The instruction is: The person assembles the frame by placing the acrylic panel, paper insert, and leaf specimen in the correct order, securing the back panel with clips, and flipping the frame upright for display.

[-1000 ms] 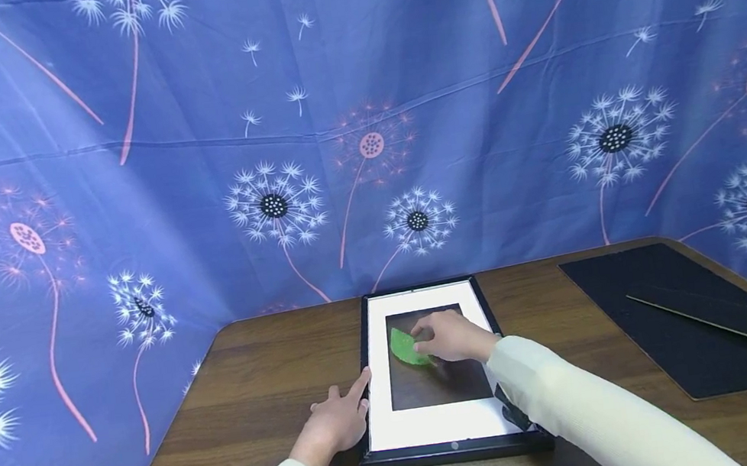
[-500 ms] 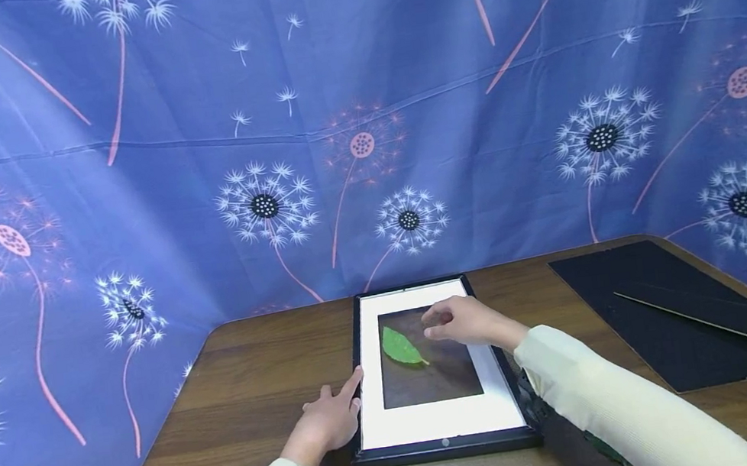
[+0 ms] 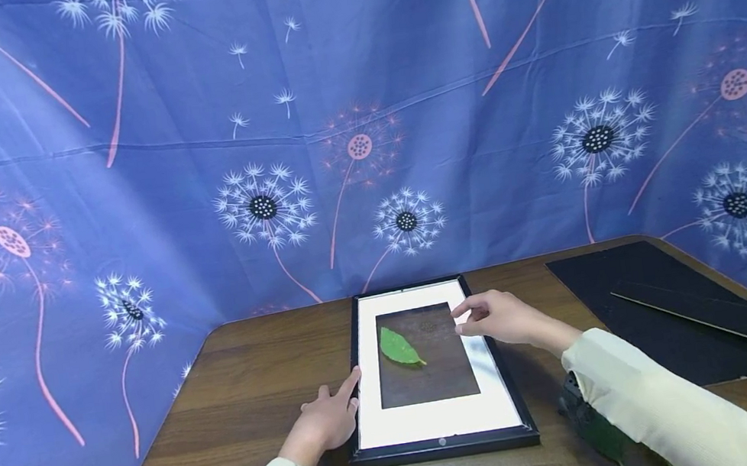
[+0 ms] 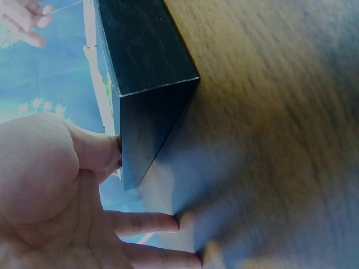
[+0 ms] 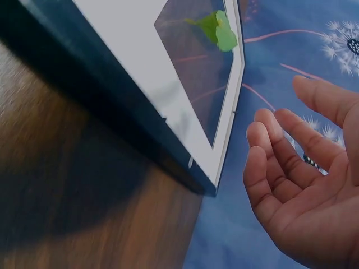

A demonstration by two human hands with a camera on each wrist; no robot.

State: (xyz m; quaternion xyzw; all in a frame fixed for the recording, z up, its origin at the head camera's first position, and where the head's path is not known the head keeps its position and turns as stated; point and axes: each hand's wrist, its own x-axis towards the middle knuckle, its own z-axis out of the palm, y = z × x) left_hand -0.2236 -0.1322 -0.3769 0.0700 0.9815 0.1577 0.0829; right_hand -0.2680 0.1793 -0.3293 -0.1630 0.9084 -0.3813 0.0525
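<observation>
A black picture frame (image 3: pixel 443 448) with a white mat (image 3: pixel 429 420) lies on the wooden table. In its dark rectangular opening, toward the left, rests a single green leaf (image 3: pixel 398 347), its stem pointing right. My left hand (image 3: pixel 326 421) touches the frame's left edge; in the left wrist view its thumb meets the frame and two straight fingers stand on the table. Over the frame's right side hovers my right hand (image 3: pixel 504 316), fingers loosely bent and holding nothing. The right wrist view shows that hand's palm (image 5: pixel 314 224) apart from the frame.
At the right lies a black board (image 3: pixel 642 341), with a narrower black panel (image 3: pixel 722 316) across it. Dark green leaves (image 3: pixel 604 437) are partly hidden by the right sleeve. Blue dandelion-print cloth (image 3: pixel 491 173) hangs behind the table (image 3: pixel 258 377).
My right hand has let go of the green leaf and moved right, uncovering it. The left hand stays at the frame's edge. The head view has shifted slightly.
</observation>
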